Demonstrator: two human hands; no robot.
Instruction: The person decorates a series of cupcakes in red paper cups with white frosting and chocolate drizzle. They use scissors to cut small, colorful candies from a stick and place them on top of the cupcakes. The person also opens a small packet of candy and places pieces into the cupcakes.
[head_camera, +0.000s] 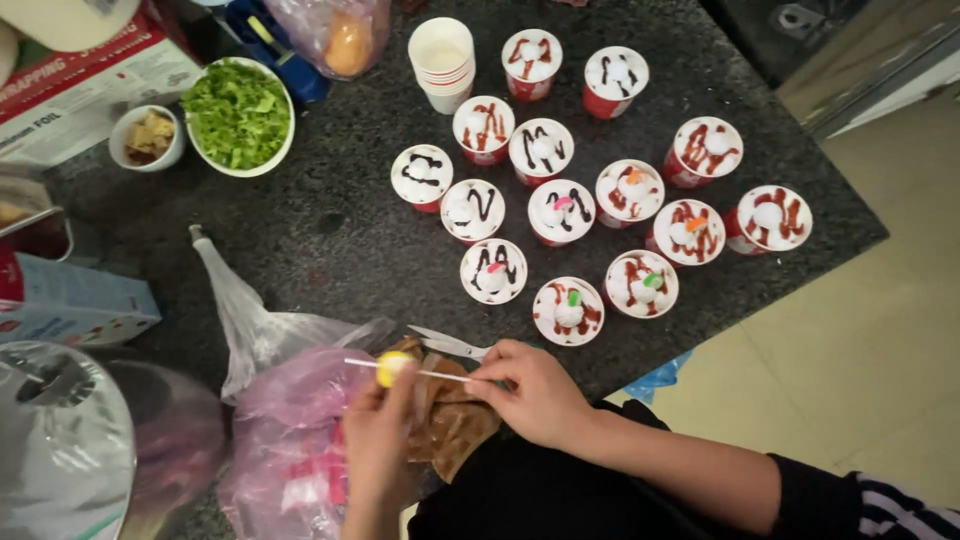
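We see the left hand (380, 440) pinching a yellow lollipop (391, 368) by its head, low over a pink plastic bag (285, 440) at the near edge of the dark counter (330, 230). The right hand (535, 395) has its grip narrowed on the thin white stick (440, 375). Scissors (450, 345) lie just beyond the fingers. Farther back stand red dessert cups (568, 311) topped with cream and syrup, and a bowl of chopped lettuce (238, 115).
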